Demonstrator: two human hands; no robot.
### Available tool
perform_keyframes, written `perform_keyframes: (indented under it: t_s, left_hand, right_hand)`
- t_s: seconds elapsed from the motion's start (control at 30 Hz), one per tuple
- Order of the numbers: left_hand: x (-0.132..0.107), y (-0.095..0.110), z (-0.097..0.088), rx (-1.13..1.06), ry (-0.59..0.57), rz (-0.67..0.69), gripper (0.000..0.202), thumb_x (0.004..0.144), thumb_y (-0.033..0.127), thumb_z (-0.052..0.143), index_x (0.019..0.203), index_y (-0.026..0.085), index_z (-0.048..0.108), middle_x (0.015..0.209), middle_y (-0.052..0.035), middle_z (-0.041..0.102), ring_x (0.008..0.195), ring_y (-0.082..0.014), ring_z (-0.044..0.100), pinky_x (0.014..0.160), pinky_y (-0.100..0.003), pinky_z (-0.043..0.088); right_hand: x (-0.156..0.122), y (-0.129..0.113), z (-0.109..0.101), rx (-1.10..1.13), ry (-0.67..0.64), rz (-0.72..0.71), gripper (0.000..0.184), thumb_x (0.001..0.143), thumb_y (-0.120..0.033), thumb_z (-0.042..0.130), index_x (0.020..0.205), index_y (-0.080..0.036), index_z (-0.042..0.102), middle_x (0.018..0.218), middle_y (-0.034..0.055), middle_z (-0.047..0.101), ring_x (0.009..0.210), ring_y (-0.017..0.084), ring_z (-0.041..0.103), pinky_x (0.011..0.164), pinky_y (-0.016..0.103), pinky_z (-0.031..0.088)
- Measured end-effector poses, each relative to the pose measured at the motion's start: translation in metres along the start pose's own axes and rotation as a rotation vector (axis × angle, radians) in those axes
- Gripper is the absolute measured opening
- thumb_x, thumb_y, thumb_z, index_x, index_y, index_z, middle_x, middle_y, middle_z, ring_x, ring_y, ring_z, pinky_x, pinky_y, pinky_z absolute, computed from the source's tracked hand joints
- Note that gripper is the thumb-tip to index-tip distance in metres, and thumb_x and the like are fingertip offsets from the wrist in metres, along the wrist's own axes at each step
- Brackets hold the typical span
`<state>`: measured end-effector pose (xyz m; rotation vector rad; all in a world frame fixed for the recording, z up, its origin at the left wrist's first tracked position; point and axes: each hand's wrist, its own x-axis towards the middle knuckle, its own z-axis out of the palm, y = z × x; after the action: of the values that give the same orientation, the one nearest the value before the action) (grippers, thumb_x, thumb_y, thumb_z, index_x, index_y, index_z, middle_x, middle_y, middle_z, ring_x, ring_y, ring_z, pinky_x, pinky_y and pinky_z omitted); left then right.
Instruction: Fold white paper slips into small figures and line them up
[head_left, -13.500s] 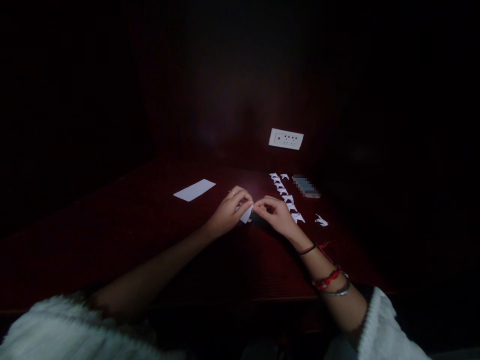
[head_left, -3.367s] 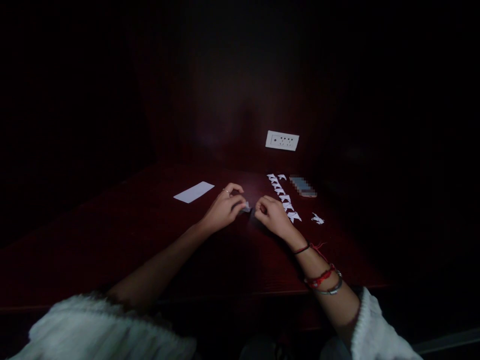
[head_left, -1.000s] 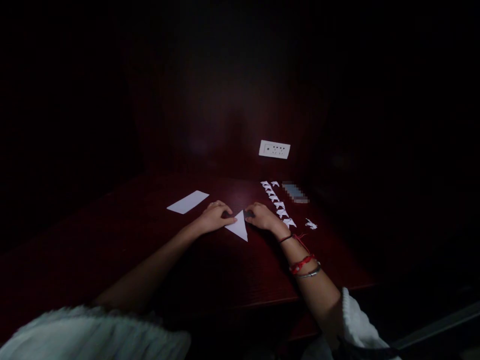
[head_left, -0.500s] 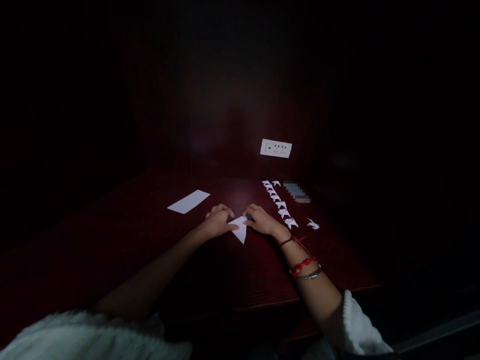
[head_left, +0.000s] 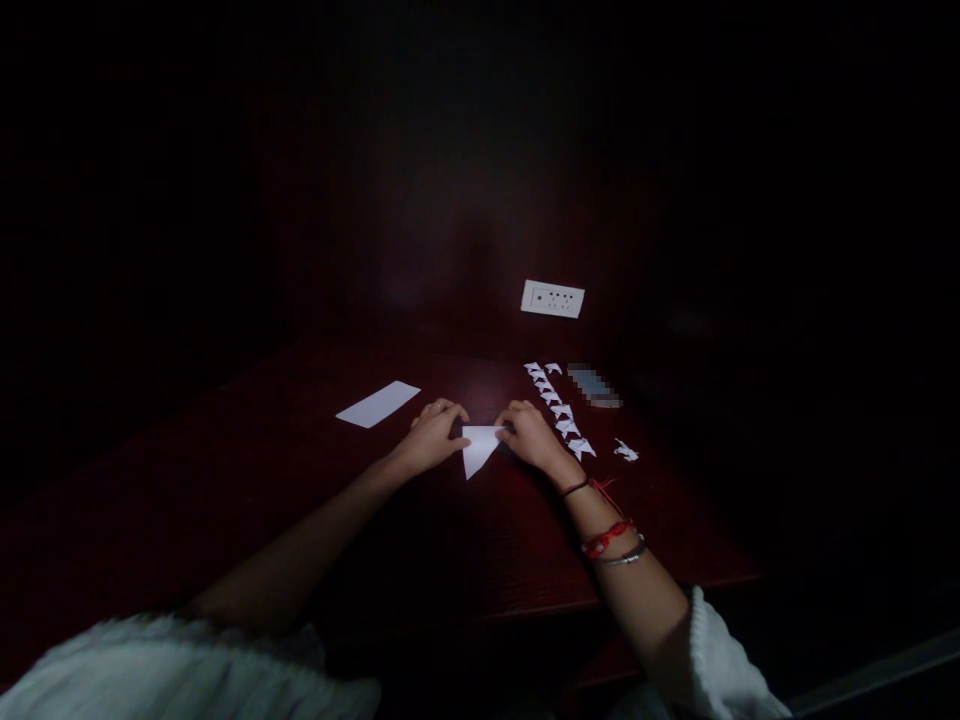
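Note:
A folded piece of white paper [head_left: 480,448] hangs between my two hands over the dark red table [head_left: 420,560], its straight edge at the top and a point toward me. My left hand [head_left: 437,437] pinches its left corner between thumb and fingers. At the right corner my right hand [head_left: 529,435] pinches it too. To the left lies a flat white strip of paper [head_left: 379,404]. Right of my right hand runs a row of small folded paper pieces [head_left: 553,396], several of them, each with pointed ends.
Beyond the row lies a blurred-out phone-like object [head_left: 595,385]. Nearer is a small crumpled white scrap [head_left: 625,450]. A white socket panel [head_left: 552,299] sits on the dark wall behind the table. The surroundings are very dark.
The folded paper has turned, so its point has shifted from right to left and its top edge is now level. My right hand has moved slightly right.

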<state>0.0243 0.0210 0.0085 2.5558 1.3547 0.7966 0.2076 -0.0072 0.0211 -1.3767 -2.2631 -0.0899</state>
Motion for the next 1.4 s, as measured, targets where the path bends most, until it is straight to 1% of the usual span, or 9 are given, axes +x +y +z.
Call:
perform_keyframes:
  t_s: [0.17,0.23,0.3,0.47,0.53,0.83,0.93,1.2,1.4]
  left_hand:
    - [0.000,0.008,-0.016,0.006,0.260,0.229,0.006,0.075,0.020,0.045,0.077,0.019,0.051,0.102,-0.0027,0.041,0.096,-0.0171,0.039,0.084,-0.031,0.030]
    - [-0.001,0.010,-0.021,0.028,0.253,0.296,0.008,0.076,0.017,0.043,0.076,0.018,0.051,0.102,-0.0026,0.042,0.097,-0.0171,0.039,0.085,-0.031,0.029]
    - [-0.002,0.009,-0.022,0.041,0.147,0.364,0.008,0.075,0.017,0.044,0.075,0.019,0.052,0.099,-0.0022,0.044,0.095,-0.0167,0.041,0.083,-0.030,0.030]
    - [-0.004,0.000,-0.017,-0.032,-0.272,0.493,0.009,0.074,0.024,0.049,0.078,0.020,0.055,0.085,0.0000,0.052,0.079,-0.0133,0.049,0.072,-0.023,0.035]
    - [-0.003,-0.003,-0.016,-0.060,-0.316,0.479,0.013,0.076,0.027,0.046,0.080,0.019,0.056,0.081,0.0003,0.055,0.076,-0.0125,0.050,0.070,-0.022,0.035]
    - [0.000,-0.005,-0.008,-0.068,-0.210,0.447,0.013,0.076,0.020,0.043,0.080,0.017,0.055,0.087,-0.0017,0.053,0.082,-0.0130,0.048,0.075,-0.024,0.034]
    - [0.000,-0.010,-0.004,-0.017,-0.200,0.408,0.013,0.075,0.023,0.045,0.083,0.019,0.055,0.091,-0.0015,0.051,0.086,-0.0142,0.047,0.077,-0.025,0.034]
    - [-0.001,-0.023,-0.002,0.205,-0.118,0.120,0.022,0.074,0.035,0.044,0.087,0.021,0.054,0.094,-0.0032,0.048,0.086,-0.0189,0.047,0.071,-0.028,0.036]
    - [-0.004,-0.013,-0.003,0.165,-0.129,0.144,0.026,0.075,0.039,0.042,0.089,0.020,0.053,0.091,-0.0038,0.049,0.085,-0.0184,0.047,0.072,-0.028,0.035]
  right_hand:
    - [-0.001,-0.004,-0.010,0.001,0.200,0.025,0.015,0.074,-0.017,0.047,0.082,-0.020,0.060,0.081,0.0032,0.050,0.082,0.015,0.040,0.074,0.028,0.031]
    - [-0.002,-0.003,-0.012,-0.004,0.189,0.013,0.018,0.073,-0.012,0.047,0.082,-0.021,0.060,0.082,0.0028,0.050,0.083,0.015,0.040,0.074,0.028,0.031]
    - [-0.002,0.000,-0.010,-0.018,0.105,-0.015,0.024,0.070,-0.006,0.046,0.079,-0.022,0.062,0.083,0.0023,0.051,0.083,0.014,0.041,0.075,0.027,0.031]
    - [-0.005,0.008,-0.002,-0.033,-0.178,-0.052,0.031,0.065,0.000,0.043,0.074,-0.021,0.064,0.082,0.0025,0.055,0.082,0.013,0.046,0.077,0.025,0.032]
    - [-0.005,0.009,0.000,-0.032,-0.209,-0.026,0.030,0.066,-0.001,0.042,0.074,-0.020,0.064,0.082,0.0030,0.056,0.082,0.012,0.047,0.077,0.024,0.033]
    - [-0.007,0.007,0.007,-0.037,-0.176,0.072,0.028,0.070,-0.027,0.050,0.097,-0.023,0.057,0.095,0.0057,0.052,0.092,0.017,0.044,0.077,0.030,0.034]
    - [-0.007,0.006,0.008,-0.043,-0.229,0.067,0.025,0.072,-0.027,0.048,0.095,-0.024,0.058,0.092,0.0051,0.054,0.090,0.016,0.046,0.077,0.029,0.034]
    - [-0.008,0.000,-0.003,-0.067,-0.254,0.086,0.017,0.068,-0.027,0.053,0.081,-0.021,0.062,0.086,0.0032,0.059,0.082,0.014,0.051,0.072,0.023,0.035]
    - [-0.009,-0.003,-0.007,-0.061,-0.316,0.129,0.015,0.066,-0.031,0.055,0.067,-0.018,0.062,0.070,0.0032,0.060,0.064,0.012,0.052,0.059,0.021,0.034]
